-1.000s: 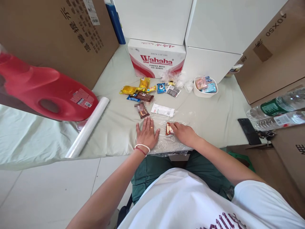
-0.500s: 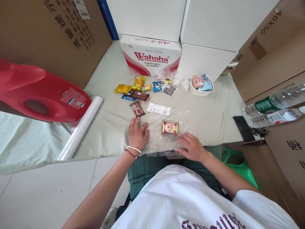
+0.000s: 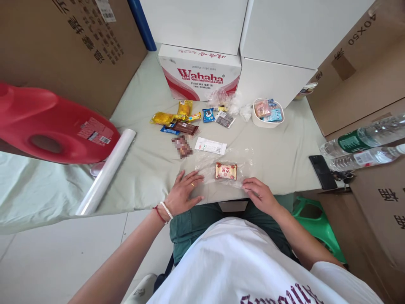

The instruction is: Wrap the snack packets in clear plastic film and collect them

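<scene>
White T-shirt (image 3: 221, 257), green trousers (image 3: 186, 236), white bracelet (image 3: 166, 210)

A storeroom-like corner was suggested, though the exact kind of room could not be told: a cloth-covered table (image 3: 284, 156) was hemmed in by brown cartons (image 3: 72, 55) and stacked white boxes (image 3: 196, 25), above a pale tiled floor (image 3: 47, 253).

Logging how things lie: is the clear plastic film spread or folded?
Mostly spread: the clear plastic film extends beyond the red-edged snack packet on both sides. Cannot tell whether its near edge is folded.
</scene>
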`<state>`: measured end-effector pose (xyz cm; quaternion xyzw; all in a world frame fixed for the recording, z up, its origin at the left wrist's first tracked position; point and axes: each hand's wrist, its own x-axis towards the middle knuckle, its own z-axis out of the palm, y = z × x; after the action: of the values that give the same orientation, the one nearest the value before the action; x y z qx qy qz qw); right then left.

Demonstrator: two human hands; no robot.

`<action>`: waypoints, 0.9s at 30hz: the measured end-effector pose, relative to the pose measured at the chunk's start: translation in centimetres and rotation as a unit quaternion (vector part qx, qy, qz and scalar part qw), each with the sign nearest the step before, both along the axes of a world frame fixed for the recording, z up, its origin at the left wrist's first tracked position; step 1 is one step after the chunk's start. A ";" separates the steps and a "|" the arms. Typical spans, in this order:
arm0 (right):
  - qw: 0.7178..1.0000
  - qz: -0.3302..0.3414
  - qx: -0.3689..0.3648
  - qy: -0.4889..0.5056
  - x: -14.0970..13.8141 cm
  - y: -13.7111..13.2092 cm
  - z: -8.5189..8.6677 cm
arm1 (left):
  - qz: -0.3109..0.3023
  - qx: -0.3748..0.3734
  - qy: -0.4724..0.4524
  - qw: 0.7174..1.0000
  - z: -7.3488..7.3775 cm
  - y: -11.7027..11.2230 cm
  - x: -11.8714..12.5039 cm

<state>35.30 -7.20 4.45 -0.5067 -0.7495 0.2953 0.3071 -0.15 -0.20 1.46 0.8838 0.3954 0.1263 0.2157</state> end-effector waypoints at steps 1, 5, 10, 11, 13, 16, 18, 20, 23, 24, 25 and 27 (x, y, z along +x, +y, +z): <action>1.000 -0.015 -0.015 0.019 0.3 0.5 0.6 | 0.025 0.004 -0.009 1.000 0.0 0.0 0.5; 0.993 -0.074 -0.077 0.042 1.3 3.0 2.2 | 0.131 0.009 -0.078 0.988 -0.2 1.1 2.9; 0.973 -0.153 -0.150 0.085 2.4 6.2 1.6 | 0.295 0.023 -0.128 0.947 -1.6 2.6 4.4; 0.969 -0.159 -0.162 0.096 2.6 6.6 1.2 | 0.312 0.026 -0.126 0.941 -1.8 2.7 4.5; 0.960 -0.171 -0.190 0.112 3.1 7.0 0.3 | 0.318 0.036 -0.118 0.940 -2.2 2.7 4.4; 0.948 -0.200 -0.223 0.109 3.4 7.1 -0.8 | 0.307 0.048 -0.107 0.944 -2.2 2.4 4.4; 0.942 -0.228 -0.224 0.103 3.3 6.8 -1.0 | 0.313 0.049 -0.099 0.943 -2.1 2.4 4.5; 0.942 -0.246 -0.206 0.103 3.0 6.4 -0.7 | 0.323 0.049 -0.092 0.941 -2.0 2.4 4.7; 0.955 -0.232 -0.165 0.082 2.6 5.6 -0.3 | 0.331 0.051 -0.086 0.939 -2.1 2.5 4.8; 0.959 -0.223 -0.161 0.072 2.5 5.3 -0.2 | 0.333 0.051 -0.085 0.938 -2.2 2.5 4.9; 0.960 -0.219 -0.163 0.065 2.5 5.1 -0.3 | 0.336 0.051 -0.086 0.937 -2.3 2.5 5.0; 0.954 -0.235 -0.178 0.061 2.9 4.9 -0.5 | 0.346 0.052 -0.087 0.933 -2.5 2.4 5.1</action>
<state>38.25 -2.31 3.91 -0.6961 -0.5241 0.3735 0.3183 4.96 2.23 -1.05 0.6878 0.6494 0.2899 0.1457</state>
